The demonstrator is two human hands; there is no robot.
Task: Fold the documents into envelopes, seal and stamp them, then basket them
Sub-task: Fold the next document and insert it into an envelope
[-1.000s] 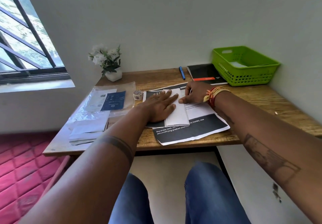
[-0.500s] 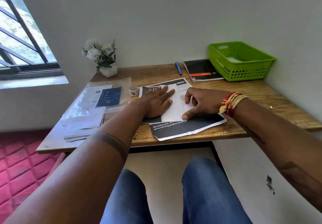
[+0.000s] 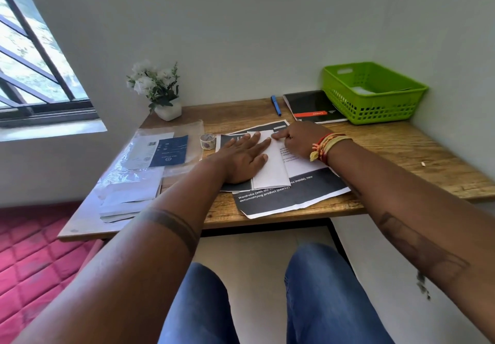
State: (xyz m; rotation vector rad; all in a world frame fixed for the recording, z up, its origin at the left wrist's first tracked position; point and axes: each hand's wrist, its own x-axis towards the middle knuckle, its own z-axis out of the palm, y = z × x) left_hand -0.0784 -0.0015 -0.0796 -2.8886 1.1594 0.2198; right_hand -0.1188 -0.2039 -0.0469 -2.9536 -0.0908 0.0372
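Note:
A folded white document (image 3: 272, 166) lies on a stack of black-and-white printed sheets (image 3: 289, 196) in the middle of the wooden desk. My left hand (image 3: 241, 156) lies flat on the folded paper's left part, fingers spread. My right hand (image 3: 298, 140) presses its fingertips along the paper's upper right edge. White envelopes (image 3: 128, 199) are piled at the desk's left front, on a clear plastic sleeve. A small tape roll (image 3: 207, 140) stands just left of the sheets. The green basket (image 3: 372, 94) sits at the back right with a white item inside.
A clear sleeve holding a blue card (image 3: 170, 150) lies on the left. A potted white flower (image 3: 158, 91) stands at the back left. A blue pen (image 3: 276, 105) and a black notebook (image 3: 313, 106) lie at the back. Walls close the back and right.
My right hand slid from the paper's near right edge up to its far edge. The left hand stayed flat on the paper.

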